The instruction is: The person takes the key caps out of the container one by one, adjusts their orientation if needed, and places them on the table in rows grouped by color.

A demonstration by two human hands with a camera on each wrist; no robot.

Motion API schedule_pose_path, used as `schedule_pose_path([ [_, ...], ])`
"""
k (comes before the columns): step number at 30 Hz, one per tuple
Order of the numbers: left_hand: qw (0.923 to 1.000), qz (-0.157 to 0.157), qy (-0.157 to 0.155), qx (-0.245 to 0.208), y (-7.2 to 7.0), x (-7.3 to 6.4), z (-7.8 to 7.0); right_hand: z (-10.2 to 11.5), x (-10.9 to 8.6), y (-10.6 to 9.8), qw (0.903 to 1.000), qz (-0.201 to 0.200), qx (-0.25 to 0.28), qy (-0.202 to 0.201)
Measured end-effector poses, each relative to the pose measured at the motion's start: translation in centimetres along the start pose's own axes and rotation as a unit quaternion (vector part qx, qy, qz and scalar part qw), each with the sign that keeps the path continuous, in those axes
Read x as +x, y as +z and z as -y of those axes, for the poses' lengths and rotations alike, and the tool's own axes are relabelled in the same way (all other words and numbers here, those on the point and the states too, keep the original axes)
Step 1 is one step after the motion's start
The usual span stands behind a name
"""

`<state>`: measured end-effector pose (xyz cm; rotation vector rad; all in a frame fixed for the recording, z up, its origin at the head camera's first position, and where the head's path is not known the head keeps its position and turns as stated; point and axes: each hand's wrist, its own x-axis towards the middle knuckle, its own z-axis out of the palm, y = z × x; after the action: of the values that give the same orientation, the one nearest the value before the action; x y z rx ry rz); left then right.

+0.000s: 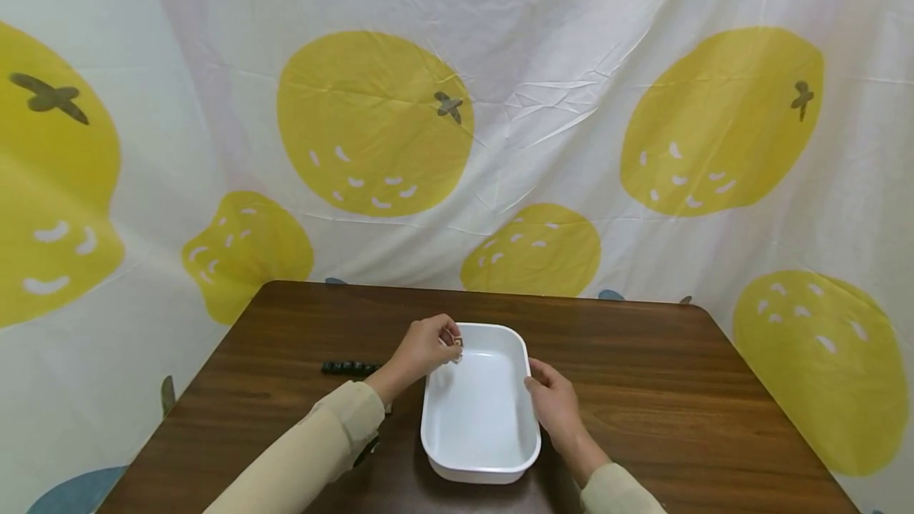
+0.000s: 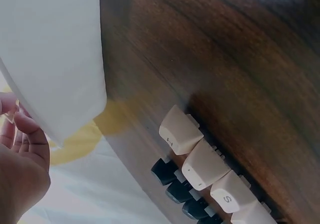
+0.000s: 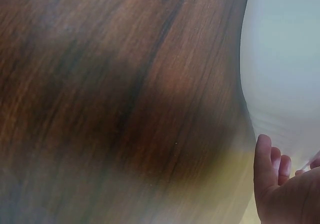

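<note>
My left hand (image 1: 427, 344) pinches a small pale piece (image 1: 458, 343) over the far left corner of a white rectangular tray (image 1: 480, 469). The fingers cover most of that piece, and I cannot tell its kind. My right hand (image 1: 554, 401) grips the tray's right rim, thumb at the edge, fingers along the outer wall in the right wrist view. Left of the tray lies a row of black keycaps (image 1: 350, 368). In the left wrist view, white keycaps (image 2: 232, 191) with printed characters stand in a line beside black keycaps (image 2: 182, 191).
The brown wooden table (image 1: 643, 387) carries the tray near its middle. Behind its far edge hangs a white cloth (image 1: 528, 157) printed with yellow lemons. My left forearm hides part of the table left of the tray.
</note>
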<state>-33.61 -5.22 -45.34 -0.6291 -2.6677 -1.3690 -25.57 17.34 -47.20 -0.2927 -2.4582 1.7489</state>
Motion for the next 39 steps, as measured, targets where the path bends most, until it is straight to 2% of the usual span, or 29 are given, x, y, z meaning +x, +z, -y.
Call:
schedule_pose_path([
  [7, 0.9992, -0.002, -0.018, -0.037, -0.3, -0.2, -0.1, 0.0, 0.0, 0.0, 1.0, -0.001, 0.0, -0.002],
  [15, 0.9993, -0.027, -0.013, -0.023, -0.8, -0.4, 0.3, -0.1, 0.1, 0.0, 1.0, 0.002, 0.004, 0.003],
  [21, 0.9977, -0.014, -0.034, -0.058, -1.2, -0.6, 0.7, -0.2, 0.1, 0.1, 1.0, 0.0, 0.003, 0.001],
  [25, 0.9967, -0.012, -0.034, -0.072, -1.6, -0.9, 0.8, -0.1, 0.1, 0.1, 1.0, -0.003, 0.003, 0.002],
  [34, 0.9977, -0.011, -0.046, -0.049, -3.5, -2.2, 1.6, -0.1, 0.1, 0.0, 0.9999, -0.001, 0.004, 0.011],
  [39, 0.9988, -0.015, -0.034, -0.031, -5.2, -3.5, 2.6, -0.1, 0.1, 0.0, 0.9999, -0.002, 0.004, 0.01],
])
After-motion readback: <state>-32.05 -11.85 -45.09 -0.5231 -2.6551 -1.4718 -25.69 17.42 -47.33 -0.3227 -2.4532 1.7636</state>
